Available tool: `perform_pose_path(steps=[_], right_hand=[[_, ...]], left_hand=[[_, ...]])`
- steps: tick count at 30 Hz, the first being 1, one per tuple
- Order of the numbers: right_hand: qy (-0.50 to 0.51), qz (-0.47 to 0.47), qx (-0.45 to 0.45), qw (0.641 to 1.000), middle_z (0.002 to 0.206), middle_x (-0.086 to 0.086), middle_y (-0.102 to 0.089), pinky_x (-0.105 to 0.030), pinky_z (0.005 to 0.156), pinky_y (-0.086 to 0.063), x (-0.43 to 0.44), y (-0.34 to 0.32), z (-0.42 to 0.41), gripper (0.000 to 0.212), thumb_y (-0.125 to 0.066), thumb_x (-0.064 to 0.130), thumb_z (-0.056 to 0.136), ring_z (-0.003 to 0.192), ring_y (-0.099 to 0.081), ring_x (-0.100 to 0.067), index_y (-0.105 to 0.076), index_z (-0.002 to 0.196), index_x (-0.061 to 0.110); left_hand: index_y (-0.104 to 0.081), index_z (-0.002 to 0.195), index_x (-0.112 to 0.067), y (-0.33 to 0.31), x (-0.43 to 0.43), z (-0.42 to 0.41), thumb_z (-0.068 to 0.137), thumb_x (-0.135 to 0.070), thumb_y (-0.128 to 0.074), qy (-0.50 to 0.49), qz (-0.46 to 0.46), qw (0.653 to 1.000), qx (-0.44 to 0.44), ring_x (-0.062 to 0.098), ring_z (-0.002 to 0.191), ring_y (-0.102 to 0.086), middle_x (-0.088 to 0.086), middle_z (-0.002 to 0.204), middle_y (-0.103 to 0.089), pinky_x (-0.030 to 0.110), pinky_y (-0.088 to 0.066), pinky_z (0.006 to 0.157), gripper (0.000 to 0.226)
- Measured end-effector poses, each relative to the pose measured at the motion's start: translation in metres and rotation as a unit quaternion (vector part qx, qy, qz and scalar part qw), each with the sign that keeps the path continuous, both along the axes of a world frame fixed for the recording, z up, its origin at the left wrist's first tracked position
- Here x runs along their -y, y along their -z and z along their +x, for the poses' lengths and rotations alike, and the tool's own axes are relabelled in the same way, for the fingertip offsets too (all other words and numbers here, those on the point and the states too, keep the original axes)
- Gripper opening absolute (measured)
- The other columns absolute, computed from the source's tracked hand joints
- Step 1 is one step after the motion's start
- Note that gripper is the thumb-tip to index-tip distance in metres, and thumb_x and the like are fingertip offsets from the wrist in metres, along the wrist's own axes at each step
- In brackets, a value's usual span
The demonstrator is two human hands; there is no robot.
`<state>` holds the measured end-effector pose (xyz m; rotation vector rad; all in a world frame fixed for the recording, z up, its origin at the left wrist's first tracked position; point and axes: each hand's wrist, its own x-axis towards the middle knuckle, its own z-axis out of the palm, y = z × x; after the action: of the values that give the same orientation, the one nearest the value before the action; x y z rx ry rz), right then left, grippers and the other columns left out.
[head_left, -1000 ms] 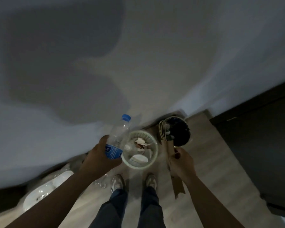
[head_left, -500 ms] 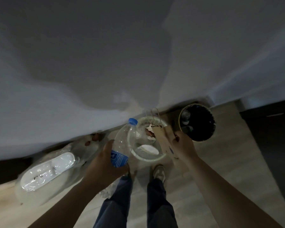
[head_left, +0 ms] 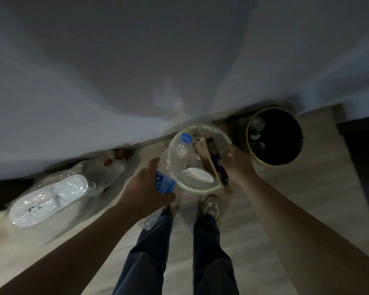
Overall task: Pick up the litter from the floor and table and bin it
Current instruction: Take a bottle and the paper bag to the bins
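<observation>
My left hand point(head_left: 144, 189) grips a clear plastic bottle point(head_left: 175, 158) with a blue cap and blue label, its top leaning over a pale round bin point(head_left: 200, 189) on the floor. Crumpled clear plastic point(head_left: 149, 219) hangs below that hand. My right hand point(head_left: 238, 161) holds a flat piece of brown cardboard point(head_left: 210, 165) with a dark side, its upper end inside the pale bin. Paper scraps and a white lid-like piece point(head_left: 198, 174) lie in that bin.
A dark round bin point(head_left: 274, 136) with a gold rim stands right of the pale one, bottles inside. White slippers in clear wrapping point(head_left: 49, 198) lie on the floor at left. The white wall runs behind. My feet stand just before the bins.
The view has swung so the bins sit further right. My right hand has carried the cardboard from beside the dark bin into the pale bin. The bottle has come over the pale bin's rim.
</observation>
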<state>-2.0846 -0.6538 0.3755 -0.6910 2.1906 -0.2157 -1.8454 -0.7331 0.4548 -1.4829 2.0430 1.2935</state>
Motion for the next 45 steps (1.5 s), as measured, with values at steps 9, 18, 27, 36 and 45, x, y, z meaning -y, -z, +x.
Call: perform_pose_path(steps=[9,18,27,36,45], right_hand=[[-0.006,0.003,0.012,1.000,0.129,-0.009,-0.060,-0.032,0.098,-0.044,-0.044,-0.016,-0.011,0.038,-0.058,0.019,0.090,0.121,-0.054,-0.025,-0.058,0.126,0.009],[0.061,0.007,0.023,0.998,0.116,-0.006,-0.067,-0.023,0.082,-0.043,-0.105,-0.028,-0.058,0.028,-0.061,0.015,0.088,0.110,-0.062,-0.020,-0.061,0.116,0.009],[0.134,0.030,0.028,0.990,0.113,-0.005,-0.066,-0.022,0.078,-0.038,-0.182,-0.020,-0.111,0.028,-0.059,0.017,0.087,0.106,-0.059,-0.021,-0.061,0.115,0.012],[0.206,0.009,0.052,0.977,0.104,-0.006,-0.066,-0.027,0.079,-0.048,-0.227,-0.012,-0.150,0.026,-0.061,0.015,0.089,0.093,-0.060,-0.018,-0.061,0.115,0.013],[0.232,-0.007,0.061,0.971,0.107,-0.005,-0.065,-0.026,0.082,-0.049,-0.239,-0.005,-0.168,0.028,-0.059,0.019,0.093,0.095,-0.059,-0.014,-0.059,0.120,0.013]], left_hand=[[-0.027,0.143,-0.023,-0.003,-0.005,-0.028,0.070,-0.030,-0.081,0.032,0.011,0.999,-0.023,0.015,0.097,-0.061,0.002,0.118,-0.057,0.035,-0.056,0.083,0.090],[-0.034,0.126,-0.018,0.009,-0.026,-0.093,0.068,-0.034,-0.083,0.033,0.017,0.999,-0.021,0.011,0.082,-0.061,-0.002,0.100,-0.057,0.024,-0.053,0.065,0.078],[-0.036,0.140,-0.016,0.044,-0.052,-0.206,0.075,-0.048,-0.074,0.127,0.008,0.992,0.007,0.027,0.110,-0.058,0.007,0.125,-0.058,0.041,-0.050,0.094,0.082],[-0.038,0.137,-0.012,0.085,-0.067,-0.340,0.070,-0.035,-0.082,0.218,0.028,0.975,0.011,0.028,0.114,-0.056,0.010,0.128,-0.055,0.032,-0.046,0.085,0.083],[-0.046,0.126,-0.011,0.085,-0.064,-0.401,0.071,-0.045,-0.075,0.346,-0.117,0.929,-0.064,0.030,0.111,-0.052,0.012,0.121,-0.052,0.036,-0.046,0.089,0.070]])
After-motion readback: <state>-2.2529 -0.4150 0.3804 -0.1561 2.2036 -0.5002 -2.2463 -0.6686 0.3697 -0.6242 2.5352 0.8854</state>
